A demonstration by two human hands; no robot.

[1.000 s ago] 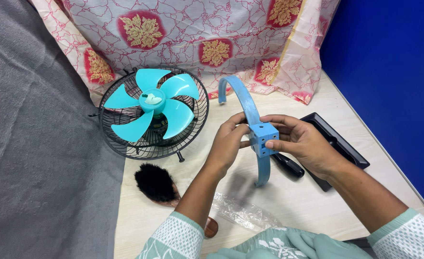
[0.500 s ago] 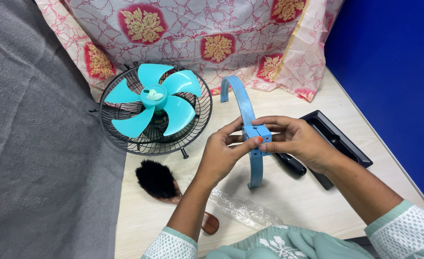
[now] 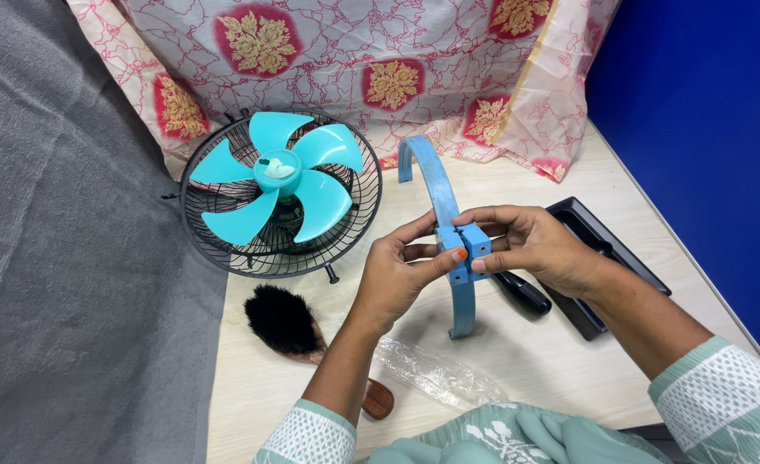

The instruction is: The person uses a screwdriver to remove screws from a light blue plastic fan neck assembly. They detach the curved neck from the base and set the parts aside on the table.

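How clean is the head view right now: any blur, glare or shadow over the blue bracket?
Head view: sharp and evenly lit. The blue bracket shows no motion blur between the left hand and right hand. Soft shadows fall on the table beneath both hands. The clear plastic bag carries faint glare; the black brush bristles show little detail.

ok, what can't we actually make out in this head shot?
- Blue curved bracket: the faces of its middle block are covered by the left hand and right hand.
- Black-handled tool: only the handle end shows; the rest is hidden under the right hand.
- Black tray: its near end is behind the right forearm, so its contents are unclear.
- Brush: the left forearm crosses its wooden handle.
- Fan: the motor behind the blades is too dark to read.
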